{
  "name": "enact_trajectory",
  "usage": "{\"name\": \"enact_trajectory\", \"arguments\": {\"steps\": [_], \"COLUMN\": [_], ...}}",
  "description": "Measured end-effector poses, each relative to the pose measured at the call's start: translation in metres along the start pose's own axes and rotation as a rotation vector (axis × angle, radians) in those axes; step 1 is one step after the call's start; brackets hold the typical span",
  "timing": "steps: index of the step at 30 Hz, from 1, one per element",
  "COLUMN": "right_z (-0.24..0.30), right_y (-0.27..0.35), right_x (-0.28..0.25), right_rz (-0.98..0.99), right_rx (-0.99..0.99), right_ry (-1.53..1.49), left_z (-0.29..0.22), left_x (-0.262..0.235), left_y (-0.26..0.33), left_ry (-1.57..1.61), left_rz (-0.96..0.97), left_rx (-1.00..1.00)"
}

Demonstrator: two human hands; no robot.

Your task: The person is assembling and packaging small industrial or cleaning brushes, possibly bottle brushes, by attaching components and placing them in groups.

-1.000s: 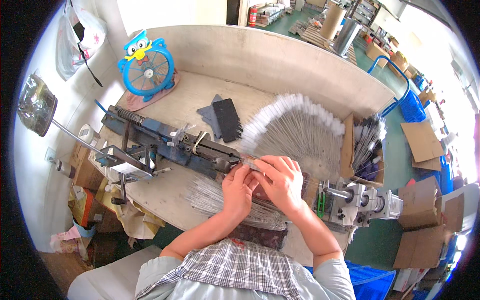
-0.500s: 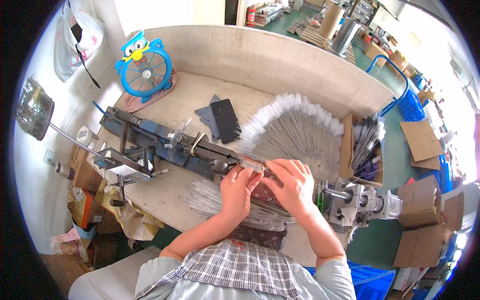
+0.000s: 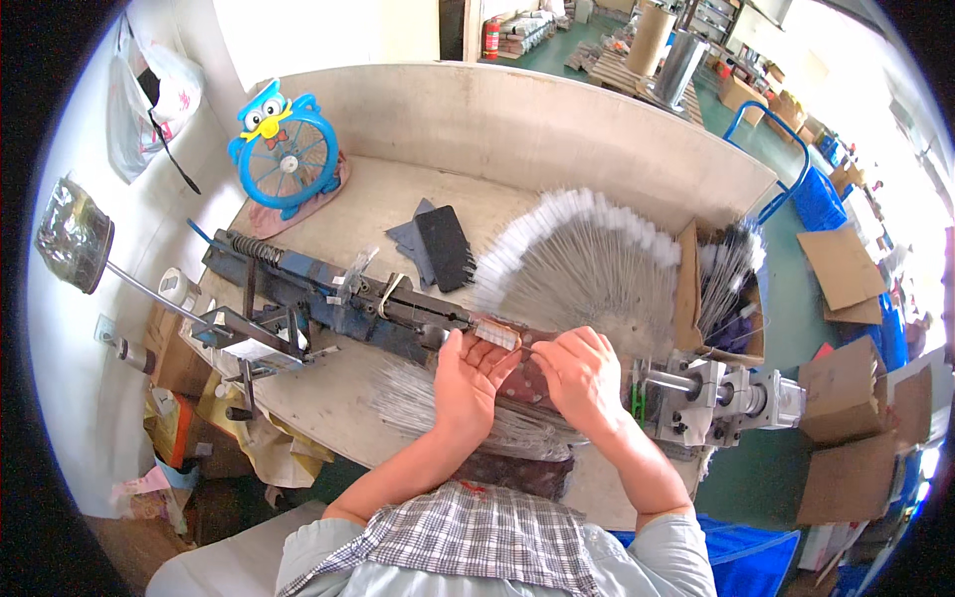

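A small whitish cylindrical piece (image 3: 495,334) sits at the right end of a long metal bench fixture (image 3: 393,306). Just below it, my left hand (image 3: 466,388) is cupped palm up, thumb apart from the fingers, whose tips lie close under the piece. My right hand (image 3: 579,380) is closed in a pinch beside the piece's right end; what its fingertips hold is too small to make out. Under my hands lie a dark red spotted cloth (image 3: 527,383) and a bundle of thin wire-stemmed pieces (image 3: 413,398). More thin wire stems with white bristly ends (image 3: 587,239) fan out beyond my hands.
A metal shaft mechanism (image 3: 711,398) stands at the right edge. Behind it, a cardboard box (image 3: 686,289) holds more wire stems. Farther back lie a black flat pad (image 3: 445,247) and a blue cartoon-shaped fan (image 3: 288,159). A crank-handled device (image 3: 264,348) is at left.
My left thumb has come away from the whitish piece and that hand has opened. My right fingers have drawn together into a pinch, slightly lower. The view has shifted a little.
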State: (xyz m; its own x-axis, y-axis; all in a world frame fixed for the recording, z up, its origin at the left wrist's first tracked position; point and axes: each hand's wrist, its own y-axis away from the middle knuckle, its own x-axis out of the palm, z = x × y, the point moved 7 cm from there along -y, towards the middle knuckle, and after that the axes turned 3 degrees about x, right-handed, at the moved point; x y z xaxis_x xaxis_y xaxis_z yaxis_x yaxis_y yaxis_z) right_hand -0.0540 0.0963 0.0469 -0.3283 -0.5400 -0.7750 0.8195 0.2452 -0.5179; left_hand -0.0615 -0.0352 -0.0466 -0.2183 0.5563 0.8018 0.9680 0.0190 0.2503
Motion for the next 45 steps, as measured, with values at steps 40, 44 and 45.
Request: {"name": "enact_trajectory", "arguments": {"steps": [40,44,45], "right_z": [-0.048,-0.048,-0.047], "right_y": [0.074,0.082,0.083], "right_x": [0.035,0.027,0.023], "right_rz": [0.459,0.508,0.503], "right_rx": [0.219,0.228,0.222], "right_ry": [-0.011,-0.011,-0.01], "left_z": [-0.062,-0.017,-0.006], "left_x": [-0.162,-0.07,-0.059], "left_y": [0.029,0.016,0.014], "left_ry": [-0.187,-0.37,-0.447], "left_rz": [-0.345,-0.089,-0.084], "left_rx": [0.036,-0.08,-0.134]}}
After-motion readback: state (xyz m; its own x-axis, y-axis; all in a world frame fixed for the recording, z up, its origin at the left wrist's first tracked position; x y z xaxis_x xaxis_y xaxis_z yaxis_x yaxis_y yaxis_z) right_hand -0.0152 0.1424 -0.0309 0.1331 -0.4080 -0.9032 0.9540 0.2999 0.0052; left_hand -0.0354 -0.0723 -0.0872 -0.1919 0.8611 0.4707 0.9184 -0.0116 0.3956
